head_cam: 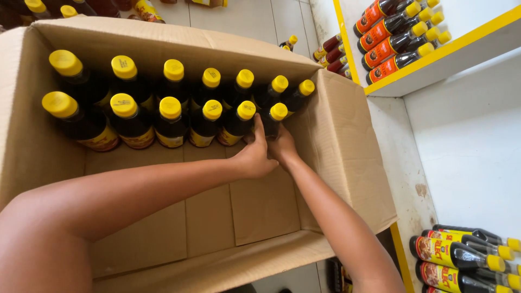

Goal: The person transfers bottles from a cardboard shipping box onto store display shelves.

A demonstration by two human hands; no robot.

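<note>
Head view shows my left hand and right hand clasped around one dark yellow-capped bottle; I judge it heavy, smooth, breakable, best gripped low on its body.

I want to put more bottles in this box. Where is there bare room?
The box floor is bare between the bottle rows and the near wall, beneath both forearms. The far side is crowded: two rows of yellow-capped bottles, with the left hand and right hand at the end bottle.
</note>
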